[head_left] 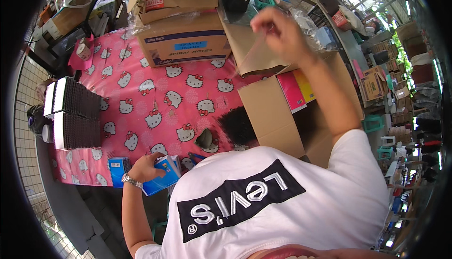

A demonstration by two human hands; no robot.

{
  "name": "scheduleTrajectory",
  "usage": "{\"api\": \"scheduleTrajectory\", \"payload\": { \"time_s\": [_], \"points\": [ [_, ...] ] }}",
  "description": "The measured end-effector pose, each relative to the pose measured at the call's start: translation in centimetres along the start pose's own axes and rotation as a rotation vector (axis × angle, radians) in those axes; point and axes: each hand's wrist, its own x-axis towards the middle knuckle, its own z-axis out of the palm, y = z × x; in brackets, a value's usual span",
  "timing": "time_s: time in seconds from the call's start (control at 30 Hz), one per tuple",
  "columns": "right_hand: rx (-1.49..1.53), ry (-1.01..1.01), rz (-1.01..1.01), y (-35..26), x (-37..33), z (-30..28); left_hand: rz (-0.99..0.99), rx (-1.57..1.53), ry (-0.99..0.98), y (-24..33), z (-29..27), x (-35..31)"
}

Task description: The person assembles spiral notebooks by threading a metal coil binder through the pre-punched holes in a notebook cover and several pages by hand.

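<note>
Near the table's front edge, my left hand (145, 168) grips a blue notebook (162, 178), its thumb lying across the cover. Just left of that hand, more blue notebooks (119, 170) lie on the table. My right hand (278, 33) is raised at the far right, fingers pinched on a thin clear plastic sheet (253, 54) that hangs down and is partly blurred. Behind it lies brown paper (249, 42). Below my right forearm, an open cardboard box (270, 113) holds a pink notebook (292, 91) and a yellow notebook (303, 85).
Stacked spiral-bound notebooks (77, 118) stand at the left. A large closed carton (188, 40) sits at the back of the pink patterned tablecloth (141, 99). Black spiral coils (238, 125) and a dark green object (204, 139) lie near my body.
</note>
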Motion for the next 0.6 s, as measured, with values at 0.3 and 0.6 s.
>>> {"api": "scheduleTrajectory", "payload": {
  "time_s": [0.3, 0.6],
  "points": [
    [-0.405, 0.396, -0.311, -7.2, -9.9, 6.3, 0.027, -0.012, 0.004, 0.1, 0.0, 0.1],
    [-0.354, 0.569, -0.172, -8.7, -15.2, 12.1, -0.032, -0.029, -0.036, 0.5, 0.0, 0.0]
  ]
}}
